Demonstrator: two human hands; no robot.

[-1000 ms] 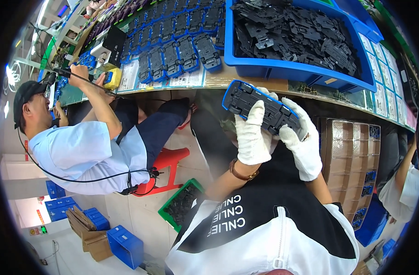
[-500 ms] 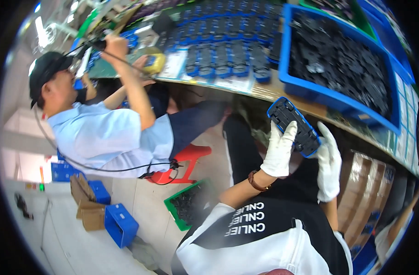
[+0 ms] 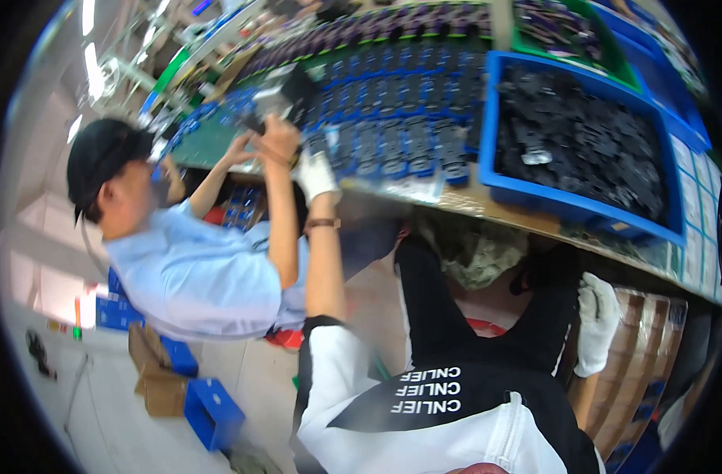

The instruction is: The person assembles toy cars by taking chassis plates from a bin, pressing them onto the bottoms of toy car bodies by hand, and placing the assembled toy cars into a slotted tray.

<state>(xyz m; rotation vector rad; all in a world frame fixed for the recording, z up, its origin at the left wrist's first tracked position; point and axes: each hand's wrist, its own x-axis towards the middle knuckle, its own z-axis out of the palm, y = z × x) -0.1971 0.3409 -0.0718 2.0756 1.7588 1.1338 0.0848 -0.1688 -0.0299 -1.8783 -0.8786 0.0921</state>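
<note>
My left hand (image 3: 316, 175), in a white glove, reaches out to the near edge of the workbench, beside the co-worker's hands. Its fingers are blurred and partly hidden, so whether it holds anything does not show. Just right of it, rows of blue-and-black toy car bodies (image 3: 406, 148) lie underside up on the bench. Down by my right thigh, my gloved right hand (image 3: 598, 328) is loosely curled with nothing visible in it.
A large blue bin (image 3: 586, 207) of black plastic parts stands on the bench (image 3: 526, 221), with a green bin (image 3: 625, 73) behind it. The co-worker (image 3: 195, 261) in a light blue shirt sits close on my left. Taped cartons (image 3: 645, 347) stand at my right.
My left hand has swung far left to the bench, away from my lap. The toy car no longer shows between my hands. My right hand has dropped to my thigh.
</note>
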